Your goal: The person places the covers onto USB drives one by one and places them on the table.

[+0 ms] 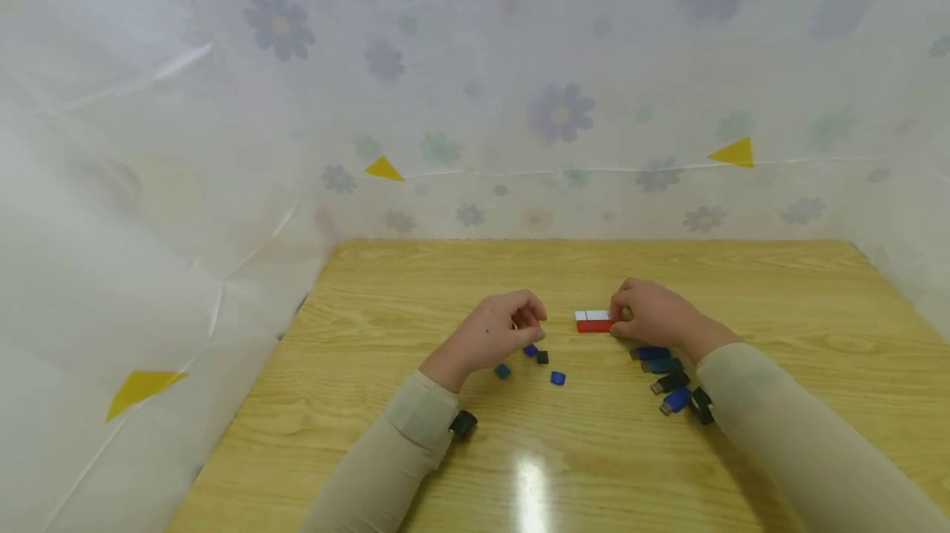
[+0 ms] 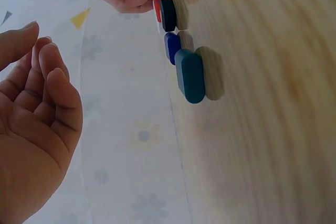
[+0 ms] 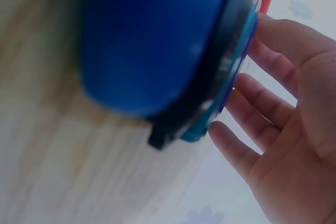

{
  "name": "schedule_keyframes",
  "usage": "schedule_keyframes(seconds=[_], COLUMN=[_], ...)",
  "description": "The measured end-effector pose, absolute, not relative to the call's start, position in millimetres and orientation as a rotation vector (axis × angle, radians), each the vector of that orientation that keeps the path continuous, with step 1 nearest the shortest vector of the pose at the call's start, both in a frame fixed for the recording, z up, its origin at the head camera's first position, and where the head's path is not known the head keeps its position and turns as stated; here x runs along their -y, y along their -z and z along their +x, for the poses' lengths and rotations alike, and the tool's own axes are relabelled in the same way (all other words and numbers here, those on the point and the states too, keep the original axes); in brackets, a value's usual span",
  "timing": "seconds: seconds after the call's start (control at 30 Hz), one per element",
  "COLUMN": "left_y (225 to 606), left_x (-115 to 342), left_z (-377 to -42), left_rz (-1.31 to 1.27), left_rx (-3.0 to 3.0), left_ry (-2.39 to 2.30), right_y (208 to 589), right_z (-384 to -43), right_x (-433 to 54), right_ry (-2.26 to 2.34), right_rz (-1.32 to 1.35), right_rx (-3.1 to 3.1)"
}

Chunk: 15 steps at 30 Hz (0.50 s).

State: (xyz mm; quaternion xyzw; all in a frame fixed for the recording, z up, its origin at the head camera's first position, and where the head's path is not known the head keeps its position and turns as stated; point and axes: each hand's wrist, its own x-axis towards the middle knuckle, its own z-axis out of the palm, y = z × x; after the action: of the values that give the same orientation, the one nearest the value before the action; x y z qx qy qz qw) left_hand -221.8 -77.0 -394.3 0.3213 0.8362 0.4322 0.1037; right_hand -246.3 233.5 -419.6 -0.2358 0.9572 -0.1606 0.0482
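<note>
My right hand (image 1: 656,314) pinches the right end of a flat red-and-white block (image 1: 592,322) on the wooden table, its white part behind the red. To the left, my left hand (image 1: 490,333) hovers with fingers loosely bent and nothing in them. Below its fingertips lie small caps: a teal cap (image 2: 190,77), a black cap (image 2: 168,14), a violet-blue cap (image 1: 530,349) and a brighter blue cap (image 1: 557,378). Under the right wrist, uncapped USB sticks lie in a row, including a black stick (image 1: 670,384) and a blue stick (image 1: 676,400), metal plugs pointing left.
The wooden table (image 1: 564,442) reaches back to a flowered plastic sheet (image 1: 475,71), which also hangs at the left. Yellow triangles (image 1: 735,153) mark the sheet. A small black device (image 1: 463,424) is worn at the left wrist.
</note>
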Motion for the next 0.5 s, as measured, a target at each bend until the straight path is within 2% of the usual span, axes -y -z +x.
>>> schedule_keyframes(seconds=[0.5], left_y=[391.4], left_x=[77.5], left_z=[-220.6], left_rz=[0.9], left_rx=[-2.472], left_ry=[-1.237], right_y=[420.0], right_z=[-245.3], right_x=[-238.2], right_ry=[0.547], right_rz=[-0.671], right_rx=[-2.895])
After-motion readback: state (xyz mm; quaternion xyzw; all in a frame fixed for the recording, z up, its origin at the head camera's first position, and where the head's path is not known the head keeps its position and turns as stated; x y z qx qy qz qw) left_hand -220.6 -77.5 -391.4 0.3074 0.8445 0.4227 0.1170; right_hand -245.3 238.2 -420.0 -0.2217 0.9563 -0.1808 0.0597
